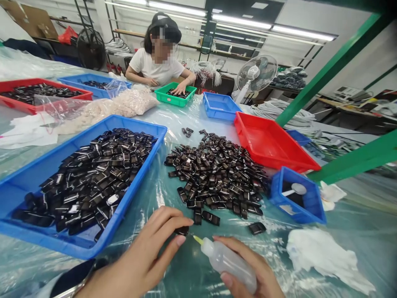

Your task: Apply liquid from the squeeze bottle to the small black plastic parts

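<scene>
My left hand (155, 242) pinches a small black plastic part (182, 230) between thumb and fingers. Wrapped in my right hand (251, 265) is a translucent squeeze bottle (228, 260), tilted so that its thin yellow-green tip points at the part. Whether the tip touches the part I cannot tell. Just beyond my hands a heap of similar black parts (217, 169) is spread on the plastic-covered table (186, 273). More of these parts fill the large blue tray (93, 251) on the left.
On the right are a red tray (279, 142), a small blue bin (297, 213) with a white scoop-like object (298, 189), and a crumpled white cloth (325, 252). Across the table a person (158, 58) reaches into a green tray (175, 101). A green post (328, 70) slants at right.
</scene>
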A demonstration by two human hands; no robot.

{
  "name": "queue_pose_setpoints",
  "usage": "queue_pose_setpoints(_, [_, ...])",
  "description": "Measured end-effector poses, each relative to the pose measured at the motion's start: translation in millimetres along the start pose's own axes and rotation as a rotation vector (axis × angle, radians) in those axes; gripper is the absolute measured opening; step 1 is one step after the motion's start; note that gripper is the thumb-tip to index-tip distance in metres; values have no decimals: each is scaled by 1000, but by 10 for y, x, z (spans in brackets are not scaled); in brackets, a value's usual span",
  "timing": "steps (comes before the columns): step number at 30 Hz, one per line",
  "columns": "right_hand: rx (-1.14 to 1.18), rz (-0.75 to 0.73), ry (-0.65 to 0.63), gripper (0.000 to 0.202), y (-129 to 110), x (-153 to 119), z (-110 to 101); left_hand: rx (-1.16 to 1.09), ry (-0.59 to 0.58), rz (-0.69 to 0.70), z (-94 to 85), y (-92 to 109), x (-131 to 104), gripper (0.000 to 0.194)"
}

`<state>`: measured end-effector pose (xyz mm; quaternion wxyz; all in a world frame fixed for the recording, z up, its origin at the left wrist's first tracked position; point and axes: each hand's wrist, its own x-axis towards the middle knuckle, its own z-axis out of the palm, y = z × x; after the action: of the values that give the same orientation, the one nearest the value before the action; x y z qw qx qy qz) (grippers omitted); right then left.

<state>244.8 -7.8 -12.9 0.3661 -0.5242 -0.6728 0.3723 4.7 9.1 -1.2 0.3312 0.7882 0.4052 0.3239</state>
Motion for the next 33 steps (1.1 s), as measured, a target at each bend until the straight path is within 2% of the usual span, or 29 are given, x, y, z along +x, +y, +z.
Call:
queue_pose_setpoints(5, [-7, 7, -8, 30, -6, 6, -20, -14, 15, 33, 23, -25, -3, 34])
queue_pose_setpoints(9, [-51, 9, -35, 32, -6, 13, -62, -16, -40, 49, 10, -18, -1, 33])
queue_pose_setpoints(14, [-35, 98, -95, 29, 9, -23, -110, -55, -122, 42, -40, 19, -1, 28])
queue_pose_setpoints(22, [-27, 242, -130, 36, 25, -49, -192, -116, -162, -15, -43, 49, -46, 28])
queue_pose_setpoints(28, [-79, 177, -229, 34, -14, -12, -262, -95, -174, -18, -50, 64, -39, 29])
queue_pose_setpoints(33, [-55, 214, -132, 32, -47, -22, -259, -73, -148, 12, -49, 77, -32, 27])
